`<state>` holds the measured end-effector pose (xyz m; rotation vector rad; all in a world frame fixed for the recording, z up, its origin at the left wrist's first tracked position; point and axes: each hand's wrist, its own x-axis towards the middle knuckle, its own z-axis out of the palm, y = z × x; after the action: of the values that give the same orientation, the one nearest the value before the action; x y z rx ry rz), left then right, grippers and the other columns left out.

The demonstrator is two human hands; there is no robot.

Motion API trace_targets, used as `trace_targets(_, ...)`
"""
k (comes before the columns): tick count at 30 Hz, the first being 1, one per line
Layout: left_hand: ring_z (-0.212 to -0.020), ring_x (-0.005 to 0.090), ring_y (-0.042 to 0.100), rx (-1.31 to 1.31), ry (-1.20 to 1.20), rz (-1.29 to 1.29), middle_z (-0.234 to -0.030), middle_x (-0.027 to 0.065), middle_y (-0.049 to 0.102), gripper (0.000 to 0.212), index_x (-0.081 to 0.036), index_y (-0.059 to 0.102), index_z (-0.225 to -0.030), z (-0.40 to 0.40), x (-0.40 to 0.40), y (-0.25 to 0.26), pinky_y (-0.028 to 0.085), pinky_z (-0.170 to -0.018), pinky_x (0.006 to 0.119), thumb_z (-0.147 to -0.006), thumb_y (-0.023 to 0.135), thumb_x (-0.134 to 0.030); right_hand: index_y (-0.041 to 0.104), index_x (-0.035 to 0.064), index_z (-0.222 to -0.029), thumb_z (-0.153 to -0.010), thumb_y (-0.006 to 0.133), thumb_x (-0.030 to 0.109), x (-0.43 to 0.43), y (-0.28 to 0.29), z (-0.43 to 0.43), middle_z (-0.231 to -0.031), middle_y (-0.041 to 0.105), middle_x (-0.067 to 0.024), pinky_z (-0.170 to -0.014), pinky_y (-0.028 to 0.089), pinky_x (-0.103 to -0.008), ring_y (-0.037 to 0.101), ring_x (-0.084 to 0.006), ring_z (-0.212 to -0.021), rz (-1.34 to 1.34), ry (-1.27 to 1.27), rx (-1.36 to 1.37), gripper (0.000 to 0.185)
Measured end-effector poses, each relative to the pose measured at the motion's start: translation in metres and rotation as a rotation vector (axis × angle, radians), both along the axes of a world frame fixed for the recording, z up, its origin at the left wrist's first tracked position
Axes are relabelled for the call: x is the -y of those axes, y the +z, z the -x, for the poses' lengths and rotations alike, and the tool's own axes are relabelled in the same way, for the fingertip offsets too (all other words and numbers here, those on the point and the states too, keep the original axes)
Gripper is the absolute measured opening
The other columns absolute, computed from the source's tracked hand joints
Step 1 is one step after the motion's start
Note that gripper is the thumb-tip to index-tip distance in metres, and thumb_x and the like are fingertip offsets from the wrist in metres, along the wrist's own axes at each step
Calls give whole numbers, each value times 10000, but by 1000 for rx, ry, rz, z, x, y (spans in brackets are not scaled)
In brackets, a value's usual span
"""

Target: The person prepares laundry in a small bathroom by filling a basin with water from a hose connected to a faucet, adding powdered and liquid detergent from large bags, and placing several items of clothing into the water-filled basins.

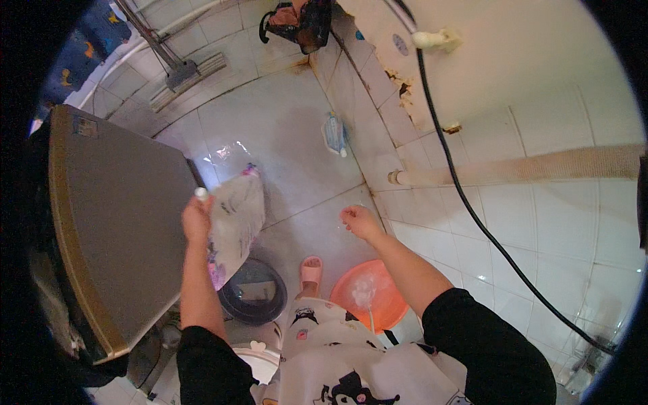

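Observation:
My left hand [197, 220] is closed at the edge of a pale bag [238, 217] with pink and purple patches, which hangs beside the grey panel. A small round white cap [201, 193] pokes out above that fist; whether it belongs to the bag cannot be told. Over the floor by the tiled wall is my right hand [360, 221], fingers curled, no object visible in it. Below the bag stands a dark round basin [278, 298] with water and a pale block-like thing [256, 290] inside. An orange basin [392, 298] with white foam [363, 291] sits below my right forearm.
A grey-topped cabinet or appliance [121, 212] fills the left side. A blue-and-white pouch [334, 134] lies on the floor near the wall. A black hose [471, 210] crosses a ribbed pipe [531, 167]. A squeegee or broom head [180, 75] rests at the back.

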<state>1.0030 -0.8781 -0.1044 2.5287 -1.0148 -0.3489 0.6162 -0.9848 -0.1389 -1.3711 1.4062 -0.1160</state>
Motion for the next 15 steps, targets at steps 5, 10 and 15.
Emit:
trace_targets(5,-1086,397,435,655,84,-35,-1196,281,420,471,-15,506,-1121,-4,33,-21,367,-894,438,-745,650,-258,600,31,-924,-774,590,274,39,-73,0,-783,625,-119,-634,469,-359,607,-233,-714,75,-14,-54,286)
trace_targets(10,-1184,356,343,-214,-252,129,-1340,211,266,495,-69,467,-1194,139,19,-107,282,-993,424,-733,630,-140,569,24,-1003,-748,614,273,73,-123,-27,-912,616,-160,-764,451,-401,582,-307,-878,198,-40,-231,359)
trace_targets(15,-1101,328,438,-923,-171,152,-1174,183,469,342,-69,512,-1105,314,-54,-184,384,-894,405,-771,569,-116,446,-2,-1153,-738,617,267,109,-191,-42,-1133,497,-209,-881,400,-390,482,-333,-1059,336,-57,-356,524)
